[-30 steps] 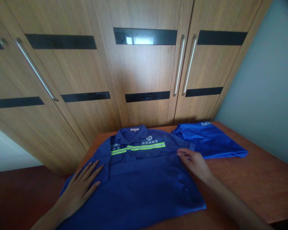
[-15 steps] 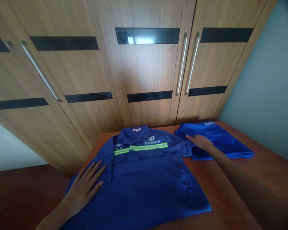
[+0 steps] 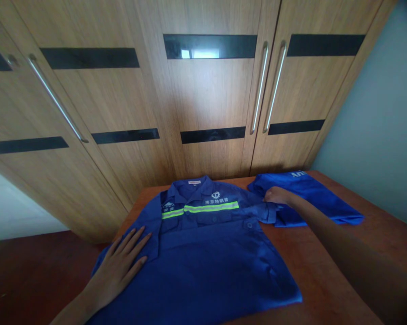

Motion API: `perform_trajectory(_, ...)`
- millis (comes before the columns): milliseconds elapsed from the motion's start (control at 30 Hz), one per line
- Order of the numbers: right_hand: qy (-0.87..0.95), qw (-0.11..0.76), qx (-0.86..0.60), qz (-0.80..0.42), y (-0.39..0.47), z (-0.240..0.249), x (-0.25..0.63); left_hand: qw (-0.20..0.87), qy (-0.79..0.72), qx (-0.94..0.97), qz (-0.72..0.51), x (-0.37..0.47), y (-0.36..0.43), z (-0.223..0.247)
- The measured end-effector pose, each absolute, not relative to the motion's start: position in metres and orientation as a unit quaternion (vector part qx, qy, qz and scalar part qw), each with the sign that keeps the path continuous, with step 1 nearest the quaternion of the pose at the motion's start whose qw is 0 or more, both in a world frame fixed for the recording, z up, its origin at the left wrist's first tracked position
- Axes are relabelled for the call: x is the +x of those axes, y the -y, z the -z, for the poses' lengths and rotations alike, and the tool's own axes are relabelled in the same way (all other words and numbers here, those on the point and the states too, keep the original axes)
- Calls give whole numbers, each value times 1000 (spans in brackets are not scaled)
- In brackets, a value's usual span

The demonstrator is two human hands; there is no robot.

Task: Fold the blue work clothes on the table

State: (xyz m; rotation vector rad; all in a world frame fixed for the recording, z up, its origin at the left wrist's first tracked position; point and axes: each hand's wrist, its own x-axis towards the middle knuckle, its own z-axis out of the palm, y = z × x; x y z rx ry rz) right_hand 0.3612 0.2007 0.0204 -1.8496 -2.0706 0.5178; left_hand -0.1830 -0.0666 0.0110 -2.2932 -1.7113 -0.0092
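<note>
A dark blue work jacket [image 3: 203, 271] lies on the reddish-brown table, collar toward the cabinet, its lower part folded up over the front. A yellow-green and silver reflective stripe [image 3: 212, 207] and white lettering cross its chest. My left hand [image 3: 122, 259] rests flat with fingers spread on the sleeve folded over at the left. At the other side, my right hand [image 3: 278, 197] is closed on the right-hand sleeve [image 3: 267, 213] near its end; the fingertips are partly hidden. That sleeve overlaps the near edge of a folded brighter blue garment [image 3: 311, 196] with white letters.
Behind the table [image 3: 325, 253] stands a wooden cabinet [image 3: 206, 99] with black strips and long metal handles [image 3: 260, 88]. A pale wall [image 3: 366, 135] borders the right side. The brighter blue garment takes up the table's back right.
My right hand has closed more tightly on the sleeve, its fingers now curled in, and the sleeve end has shifted slightly. My left hand stays on the jacket. The view has shifted slightly.
</note>
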Motion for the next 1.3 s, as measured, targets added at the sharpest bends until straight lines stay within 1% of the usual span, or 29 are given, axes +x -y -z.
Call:
perform_trajectory(100,729,101,-652,-183,-207,-31,361,136,591,-795,-7,-183,67,-12)
perform_trajectory(133,725,96,-659,-174,-211,-35,361,134,591,-795,-10,-183,67,-12)
perform_trajectory(300,697,128,-695,-121,-223,-42,356,130,597,-791,-16,-185,68,-8)
perform_trajectory(467,681,162,-700,-144,-222,-31,362,94,621,-778,-33,-176,61,-26)
perform_trajectory(533,668,183,-701,-168,-220,-28,371,88,631,-770,-30,-156,51,-42)
perform_trajectory(600,656,205,-697,-205,-216,-26,379,82,613,-786,0,-122,34,-58)
perform_trajectory(667,641,234,-687,-250,-209,-25,383,46,571,-818,48,-78,11,-69)
perform_trajectory(733,622,283,-671,-288,-199,-24,383,4,514,-854,85,-29,-16,-72)
perform_trajectory(800,600,347,-651,-310,-189,-23,379,-19,479,-871,108,16,-46,-68)
perform_trajectory(867,579,404,-630,-322,-179,-22,372,-44,465,-878,105,52,-72,-57)
perform_trajectory(967,566,446,-604,-342,-165,-20,361,-54,468,-877,97,82,-100,-36)
perform_trajectory(1033,571,448,-589,-356,-157,-17,354,-56,477,-872,92,89,-109,-22)
perform_trajectory(1133,598,427,-571,-366,-147,-11,348,-57,490,-866,83,88,-118,-7)
perform_trajectory(1200,627,405,-568,-346,-146,-10,346,-58,494,-865,74,86,-122,-3)
perform_trajectory(1300,669,370,-579,-283,-147,-17,343,-59,492,-867,60,86,-127,-4)
